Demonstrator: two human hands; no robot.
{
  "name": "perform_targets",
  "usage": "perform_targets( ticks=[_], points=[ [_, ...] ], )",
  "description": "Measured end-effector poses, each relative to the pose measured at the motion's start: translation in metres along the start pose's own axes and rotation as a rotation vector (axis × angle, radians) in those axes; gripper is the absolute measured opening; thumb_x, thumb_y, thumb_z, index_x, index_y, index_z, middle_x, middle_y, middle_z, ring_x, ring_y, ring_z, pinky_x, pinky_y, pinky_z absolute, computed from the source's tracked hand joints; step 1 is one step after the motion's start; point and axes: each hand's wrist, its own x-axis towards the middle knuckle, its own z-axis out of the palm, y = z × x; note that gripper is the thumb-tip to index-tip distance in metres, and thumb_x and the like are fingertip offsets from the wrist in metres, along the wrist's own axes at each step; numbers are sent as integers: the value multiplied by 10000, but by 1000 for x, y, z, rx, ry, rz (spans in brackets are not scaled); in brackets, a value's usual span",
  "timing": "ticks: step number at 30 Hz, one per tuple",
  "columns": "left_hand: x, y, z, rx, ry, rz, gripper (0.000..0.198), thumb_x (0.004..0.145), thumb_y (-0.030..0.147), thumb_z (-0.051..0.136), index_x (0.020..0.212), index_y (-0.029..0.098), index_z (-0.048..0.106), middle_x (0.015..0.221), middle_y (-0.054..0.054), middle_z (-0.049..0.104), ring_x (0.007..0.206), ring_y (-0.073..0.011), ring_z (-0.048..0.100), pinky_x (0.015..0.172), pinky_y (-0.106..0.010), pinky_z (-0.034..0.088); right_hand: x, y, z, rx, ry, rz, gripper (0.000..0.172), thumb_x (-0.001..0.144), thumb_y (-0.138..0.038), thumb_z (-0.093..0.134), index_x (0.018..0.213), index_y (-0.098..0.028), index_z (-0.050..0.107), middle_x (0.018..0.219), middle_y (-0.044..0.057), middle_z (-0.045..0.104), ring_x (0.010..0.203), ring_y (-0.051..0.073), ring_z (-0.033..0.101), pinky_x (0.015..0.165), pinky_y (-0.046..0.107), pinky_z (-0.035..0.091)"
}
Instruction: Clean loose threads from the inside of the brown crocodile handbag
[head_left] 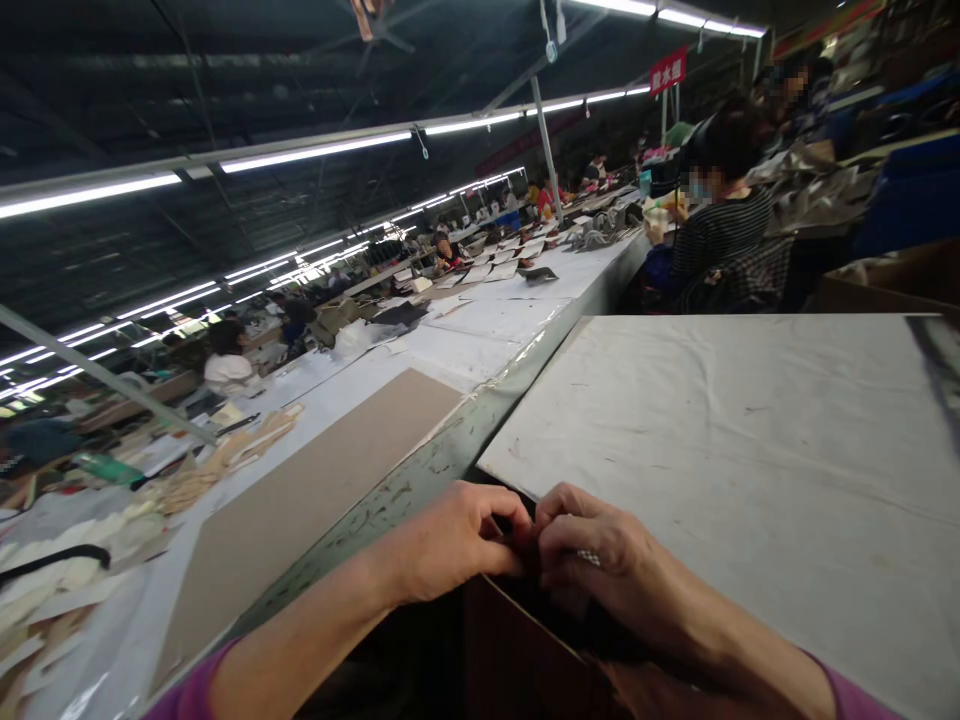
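Observation:
My left hand (459,540) and my right hand (592,555) meet at the near edge of a white-covered table (750,440). Both have their fingers curled and pinched together over something small and dark between them. What they pinch is hidden by the fingers. Just below the hands stands the rim of a brown cardboard box (517,650). A ring shows on my right hand.
A long green-edged conveyor table (420,475) runs away to the left, carrying a brown cardboard sheet (315,490) and pale cut pieces (217,465). A person in a striped top (716,235) sits at the far right. Other workers sit further along the line.

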Motion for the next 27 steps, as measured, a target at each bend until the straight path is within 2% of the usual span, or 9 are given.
perform_targets(
  ticks=[4,8,11,18,27],
  points=[
    [-1,1,3,113,66,85,25,743,164,657,762,176,670,793,35,645,682,-117,538,624,-236,392,-1,4,-2,-54,57,-13,197,795,21,576,779,-175,567,966,-31,575,815,66,553,721,172,432],
    [-2,0,7,183,126,146,53,754,144,629,717,183,630,814,30,643,695,-120,534,628,-252,380,-2,3,-4,-122,64,86,149,826,-66,641,792,-180,551,921,-41,612,808,90,571,734,215,427],
    [-2,-2,9,175,143,186,92,755,111,597,701,185,597,865,26,642,732,-121,534,649,-253,385,-4,3,-4,-164,65,127,117,846,-113,643,814,-190,559,886,-43,613,800,101,560,717,227,413],
    [3,-1,15,124,207,280,164,735,36,589,651,174,567,908,22,641,836,-125,575,729,-230,412,-5,13,-4,-194,81,77,77,875,-156,599,836,-190,542,834,-38,600,736,93,534,655,211,386],
    [11,-6,18,120,255,315,208,707,-7,599,619,177,555,813,49,667,761,-100,596,703,-208,424,-4,7,-7,-182,66,129,57,880,-167,561,834,-186,534,781,-35,604,677,85,516,628,199,383]
  ],
)
